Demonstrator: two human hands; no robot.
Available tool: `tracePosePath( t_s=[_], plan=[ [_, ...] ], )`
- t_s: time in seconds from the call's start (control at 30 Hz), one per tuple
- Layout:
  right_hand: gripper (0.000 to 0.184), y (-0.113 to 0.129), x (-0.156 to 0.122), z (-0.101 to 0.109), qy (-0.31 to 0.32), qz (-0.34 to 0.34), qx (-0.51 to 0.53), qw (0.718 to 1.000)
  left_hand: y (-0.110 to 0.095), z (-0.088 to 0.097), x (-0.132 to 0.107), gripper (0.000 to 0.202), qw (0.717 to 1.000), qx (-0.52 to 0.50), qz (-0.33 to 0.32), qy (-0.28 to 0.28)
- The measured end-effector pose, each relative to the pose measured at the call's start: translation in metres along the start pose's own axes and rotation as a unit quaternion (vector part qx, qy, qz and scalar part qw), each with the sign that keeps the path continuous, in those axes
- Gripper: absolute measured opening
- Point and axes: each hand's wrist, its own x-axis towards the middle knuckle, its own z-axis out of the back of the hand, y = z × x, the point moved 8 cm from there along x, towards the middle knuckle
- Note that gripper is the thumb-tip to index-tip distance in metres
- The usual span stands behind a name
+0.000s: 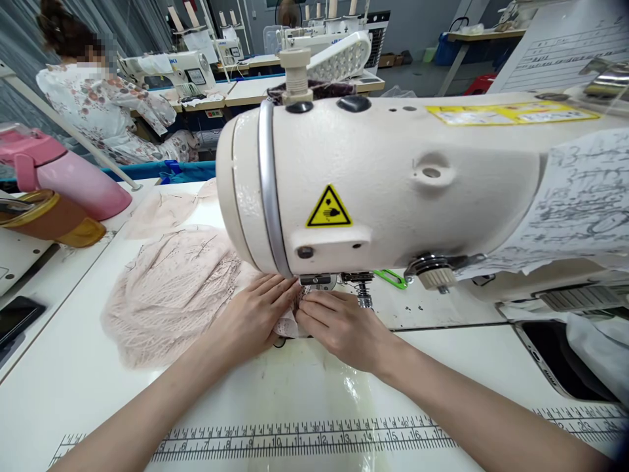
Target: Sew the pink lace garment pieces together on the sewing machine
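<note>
White sewing machine [383, 190] biggest, its head over the work. Pale pink lace fabric [167, 301] next: bunched on the table left of the needle area, edge running in between both hands. Looks light, soft, sheer, likely to slide and snag; best held flat near the edge, not tugged. Left hand [258, 305] lies palm-down on it, thumb hidden, can't tell if gripping; right hand [339, 324] narrow, fingertips pinching the edge. Green snips [392, 279] behind.

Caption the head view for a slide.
Left hand and right hand on sheer pale-pink fabric at a sewing machine.
</note>
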Motion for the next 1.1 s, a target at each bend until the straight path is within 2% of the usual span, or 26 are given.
tracePosePath(
  t_s=[0.5,0.77,1.0,1.1],
  plan=[
    [0.022,0.001,0.002,0.004,-0.011,0.001,-0.009,1.000,0.001,-0.005,-0.002,0.072,1.000,0.002,0.000,0.020],
    [0.023,0.000,0.002,0.003,-0.010,0.001,-0.016,1.000,0.000,-0.007,-0.003,0.063,1.000,0.024,-0.003,0.015],
    [0.017,0.008,0.004,0.016,-0.044,0.039,-0.028,0.998,-0.014,-0.004,-0.008,0.051,0.996,0.071,-0.047,0.000],
    [0.017,0.008,0.002,0.017,-0.039,0.040,-0.021,0.998,-0.019,-0.003,-0.010,0.048,0.994,0.091,-0.056,-0.016]
  ],
)
